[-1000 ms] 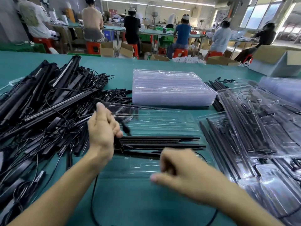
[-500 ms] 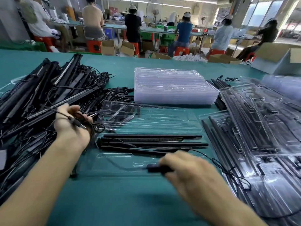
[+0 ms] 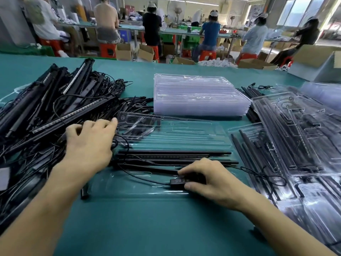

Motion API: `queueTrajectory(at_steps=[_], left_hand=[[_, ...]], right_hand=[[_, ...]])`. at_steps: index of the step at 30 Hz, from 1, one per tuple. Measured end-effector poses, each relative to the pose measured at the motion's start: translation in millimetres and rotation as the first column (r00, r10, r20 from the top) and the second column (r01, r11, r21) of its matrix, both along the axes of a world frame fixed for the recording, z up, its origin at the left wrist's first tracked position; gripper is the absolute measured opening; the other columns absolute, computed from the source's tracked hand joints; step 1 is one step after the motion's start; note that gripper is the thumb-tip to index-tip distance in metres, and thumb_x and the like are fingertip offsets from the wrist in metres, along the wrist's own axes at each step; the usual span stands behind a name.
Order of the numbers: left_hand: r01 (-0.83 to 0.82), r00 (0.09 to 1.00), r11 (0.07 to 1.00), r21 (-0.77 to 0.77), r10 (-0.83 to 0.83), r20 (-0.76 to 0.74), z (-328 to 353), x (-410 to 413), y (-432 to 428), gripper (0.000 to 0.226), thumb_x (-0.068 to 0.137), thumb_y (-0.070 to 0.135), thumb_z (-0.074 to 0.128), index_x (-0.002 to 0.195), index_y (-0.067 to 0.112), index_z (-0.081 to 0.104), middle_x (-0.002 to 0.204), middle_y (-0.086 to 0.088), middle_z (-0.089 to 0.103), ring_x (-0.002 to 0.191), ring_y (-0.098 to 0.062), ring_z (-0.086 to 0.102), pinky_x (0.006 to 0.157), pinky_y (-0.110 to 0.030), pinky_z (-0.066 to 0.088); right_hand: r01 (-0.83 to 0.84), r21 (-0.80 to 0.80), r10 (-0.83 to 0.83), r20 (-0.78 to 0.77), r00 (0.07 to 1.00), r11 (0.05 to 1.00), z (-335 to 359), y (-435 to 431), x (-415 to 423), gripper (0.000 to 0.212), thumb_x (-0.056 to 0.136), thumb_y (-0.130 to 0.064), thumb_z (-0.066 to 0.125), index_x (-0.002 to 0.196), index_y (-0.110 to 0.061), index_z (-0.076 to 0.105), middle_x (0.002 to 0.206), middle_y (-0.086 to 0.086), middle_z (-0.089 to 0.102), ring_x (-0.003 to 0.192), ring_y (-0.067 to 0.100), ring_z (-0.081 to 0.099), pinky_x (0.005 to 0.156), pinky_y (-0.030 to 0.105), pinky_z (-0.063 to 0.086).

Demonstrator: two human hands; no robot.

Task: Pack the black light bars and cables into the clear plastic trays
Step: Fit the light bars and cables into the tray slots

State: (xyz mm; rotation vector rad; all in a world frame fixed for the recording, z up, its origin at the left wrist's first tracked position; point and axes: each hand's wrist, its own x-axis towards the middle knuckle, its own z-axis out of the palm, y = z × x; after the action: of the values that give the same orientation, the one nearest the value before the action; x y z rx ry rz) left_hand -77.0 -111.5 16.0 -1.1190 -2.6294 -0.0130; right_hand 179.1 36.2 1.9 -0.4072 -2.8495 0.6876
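Lower centre, on the teal tabletop [image 3: 156, 228], the right hand [image 3: 212, 183] is gripping a black controller [image 3: 180, 181] over a glossy tray [image 3: 136, 185]; left hand [image 3: 90, 143]: grip unclear.

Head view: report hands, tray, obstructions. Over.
Right hand pinches controller over open tray. Left hand at tray's left end, grip hidden. Light bars lie in tray. Cable trails loose across tray.

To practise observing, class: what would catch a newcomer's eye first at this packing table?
A big tangled heap of black light bars fills the left of the table. A tall stack of clear plastic trays sits centre back. In front, the right hand pinches an inline controller over an open tray holding bars.
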Motion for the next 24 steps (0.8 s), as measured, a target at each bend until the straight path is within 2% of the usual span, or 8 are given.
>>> queueTrajectory(at_steps=[4,8,12,16,19,21,23,24], left_hand=[[-0.251,0.968,0.968,-0.007,0.251,-0.014,15.6,-10.3,-12.1,0.064,0.089,0.015,0.05,0.149,0.018,0.027,0.135,-0.006,0.055,0.124,-0.032,0.049,0.097,-0.046,0.038],[-0.324,0.942,0.945,-0.045,0.327,0.072,12.5,-15.0,-13.4,0.064,0.09,0.017,0.055,0.148,0.008,0.028,0.141,-0.017,0.041,0.128,-0.037,0.041,0.095,-0.049,0.043],[-0.156,0.966,0.987,0.039,0.144,0.215,-6.4,-6.9,-0.4,0.07,0.089,0.008,0.054,0.15,0.003,0.02,0.127,-0.019,0.032,0.115,-0.039,0.04,0.089,-0.051,0.046],[0.013,0.962,0.97,0.241,-0.077,0.26,-18.0,0.6,9.2,0.077,0.089,-0.001,0.051,0.156,0.003,0.011,0.13,-0.021,0.033,0.107,-0.036,0.042,0.087,-0.047,0.044],[0.125,0.992,0.933,0.338,-0.128,-0.015,-16.8,12.5,14.2,0.069,0.083,-0.007,0.054,0.148,0.002,0.037,0.123,-0.021,0.042,0.095,-0.038,0.046,0.072,-0.048,0.044],[0.28,0.954,0.842,0.461,-0.191,-0.232,-10.3,27.7,17.3,0.05,0.08,-0.01,0.052,0.127,0.004,0.062,0.106,-0.018,0.052,0.084,-0.036,0.049,0.065,-0.047,0.044],[0.469,0.882,0.714,0.52,-0.343,-0.324,-4.1,44.2,18.4,0.032,0.081,-0.001,0.047,0.098,0.01,0.072,0.089,-0.01,0.059,0.077,-0.032,0.054,0.063,-0.043,0.045],[0.557,0.829,0.651,0.516,-0.474,-0.297,-2.0,51.0,19.1,0.028,0.082,0.006,0.046,0.089,0.013,0.073,0.084,-0.005,0.061,0.075,-0.029,0.055,0.063,-0.041,0.047]], right_hand=[[0.026,-0.028,-0.023,0.077,0.997,0.999,2.1,0.3,1.8,0.032,0.088,-0.03,0.069,0.12,-0.026,0.068,0.099,-0.008,0.064,0.091,0.002,0.052,0.081,0.011,0.038],[0.02,-0.07,-0.012,0.109,0.994,0.997,6.7,0.7,-2.5,0.026,0.086,-0.024,0.069,0.112,-0.024,0.072,0.089,-0.015,0.061,0.087,0.0,0.052,0.075,0.009,0.04],[-0.017,-0.09,0.024,0.086,0.996,0.996,4.6,-8.4,-13.7,0.022,0.084,-0.018,0.068,0.104,-0.023,0.075,0.093,-0.005,0.065,0.087,0.004,0.053,0.073,0.015,0.043],[0.028,-0.164,-0.015,0.08,0.997,0.986,1.9,-6.3,-15.3,0.023,0.083,-0.017,0.068,0.103,-0.025,0.077,0.083,-0.019,0.062,0.078,-0.008,0.057,0.069,0.007,0.042],[0.011,-0.152,0.001,0.079,0.997,0.988,-0.1,-4.9,-16.6,0.019,0.086,-0.02,0.068,0.103,-0.024,0.076,0.079,-0.022,0.061,0.075,-0.011,0.057,0.068,0.005,0.041],[-0.01,-0.094,0.018,0.088,0.996,0.996,-1.8,-4.9,-17.3,0.019,0.089,-0.027,0.067,0.107,-0.027,0.075,0.078,-0.022,0.057,0.074,-0.007,0.055,0.069,0.005,0.039],[-0.023,-0.037,0.027,0.106,0.994,0.999,-4.5,-2.8,-17.6,0.022,0.09,-0.036,0.066,0.111,-0.031,0.073,0.083,-0.019,0.052,0.078,-0.001,0.052,0.072,0.011,0.037],[-0.027,-0.019,0.029,0.112,0.993,0.999,-5.7,-1.7,-17.3,0.024,0.09,-0.039,0.065,0.112,-0.033,0.072,0.084,-0.018,0.05,0.08,0.0,0.049,0.073,0.013,0.036]])
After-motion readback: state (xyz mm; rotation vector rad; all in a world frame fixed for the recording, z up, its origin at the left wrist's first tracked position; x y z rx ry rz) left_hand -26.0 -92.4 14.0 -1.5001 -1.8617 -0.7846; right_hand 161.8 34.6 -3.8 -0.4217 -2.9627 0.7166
